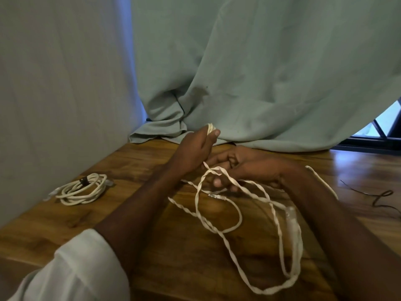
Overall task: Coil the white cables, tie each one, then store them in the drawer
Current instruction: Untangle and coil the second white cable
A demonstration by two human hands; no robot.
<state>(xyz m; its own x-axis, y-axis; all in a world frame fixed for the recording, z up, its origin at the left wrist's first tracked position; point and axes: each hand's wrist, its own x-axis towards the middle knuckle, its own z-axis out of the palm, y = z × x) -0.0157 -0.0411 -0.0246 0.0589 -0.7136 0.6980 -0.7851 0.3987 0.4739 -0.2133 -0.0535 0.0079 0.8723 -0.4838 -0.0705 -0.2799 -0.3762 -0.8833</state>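
A loose white cable [280,231] sprawls in twisted loops over the wooden table [65,235], its plug [217,196] lying near the middle. My left hand [195,153] grips several gathered turns of this cable, which stick out above the thumb. Just to the right, my right hand [245,168] has its fingers curled around a strand of the same cable. A second white cable [81,190] lies coiled and bound with a dark tie at the table's left. No drawer is in view.
A pale green curtain [260,72] hangs down onto the table's far edge. A white wall [54,94] borders the left side. A thin dark wire [377,196] lies on the table at the far right.
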